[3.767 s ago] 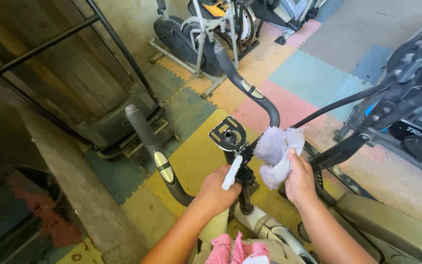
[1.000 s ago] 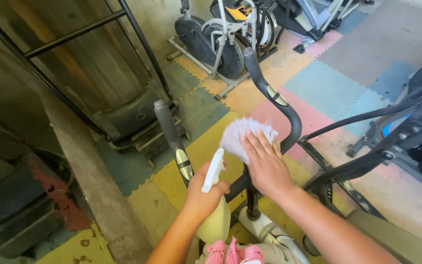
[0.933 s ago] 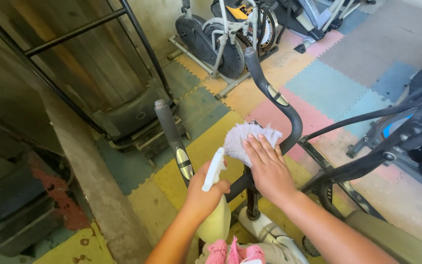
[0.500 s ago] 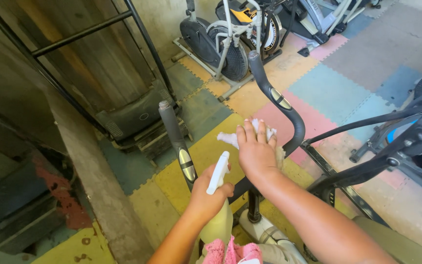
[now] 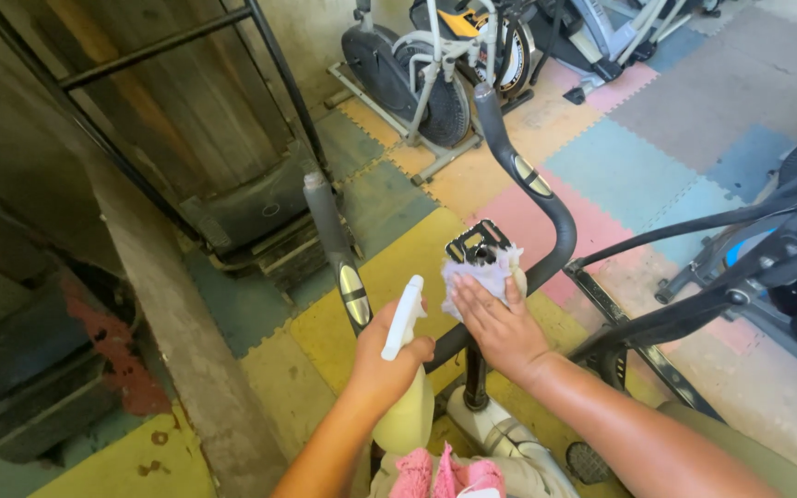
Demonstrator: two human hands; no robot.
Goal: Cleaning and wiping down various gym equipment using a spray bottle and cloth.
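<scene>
The left hand (image 5: 382, 361) has a closed grip on a spray bottle (image 5: 405, 387), while at its 2 o'clock the right hand (image 5: 500, 323) presses a cloth (image 5: 477, 269) flat, fingers open, on the exercise bike's console (image 5: 478, 245).

White spray bottle (image 5: 404, 318) upright in left hand (image 5: 382, 364), pale cloth (image 5: 481, 274) – crumpled – pressed on exercise-bike console (image 5: 478, 245)

Left hand (image 5: 389, 364): fist closed, knuckles up, forearm rising from the lower edge.
Right hand (image 5: 498, 318): palm down, fingers (image 5: 469, 293) extended together, pressing flat.
</scene>
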